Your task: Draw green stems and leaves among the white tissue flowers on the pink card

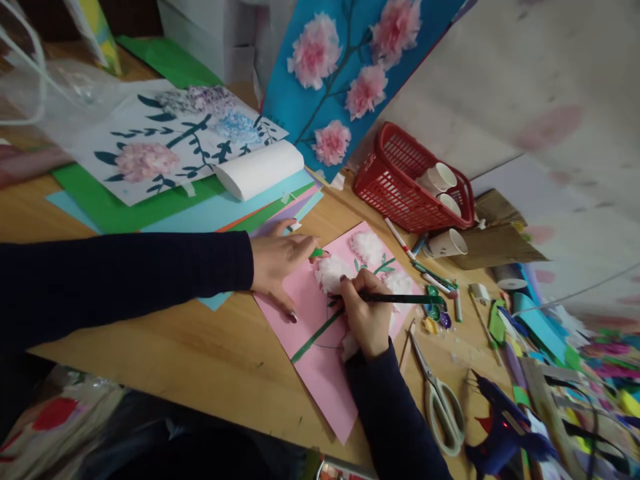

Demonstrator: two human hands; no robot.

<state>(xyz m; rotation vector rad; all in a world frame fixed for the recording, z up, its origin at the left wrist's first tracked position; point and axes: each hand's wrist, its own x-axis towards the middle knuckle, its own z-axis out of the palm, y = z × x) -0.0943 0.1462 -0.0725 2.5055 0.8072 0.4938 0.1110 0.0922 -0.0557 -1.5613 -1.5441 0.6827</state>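
Note:
A pink sheet of paper (327, 393) lies at a slant on the wooden table, bearing a green painted stem (316, 335) and fluffy white flowers (367, 248). My left hand (286, 261) rests on its left edge, fingers spread and thumb stretched out. A small green bit (317, 253) shows by its fingertips; I cannot tell what it is. Between the fingers of my right hand (369, 313) is a dark-handled paintbrush (405, 299). Its tip points left, close to the stem below one white flower, and is partly hidden by the fingers.
Paint pots (434, 303), scissors (440, 400) and a blue glue gun (507, 423) lie to the right. Behind stand a red basket (400, 190), a paper cup (447, 243) and a blue flower picture (300, 100). A white flower painting (137, 127) and another person's hand (35, 163) are at left.

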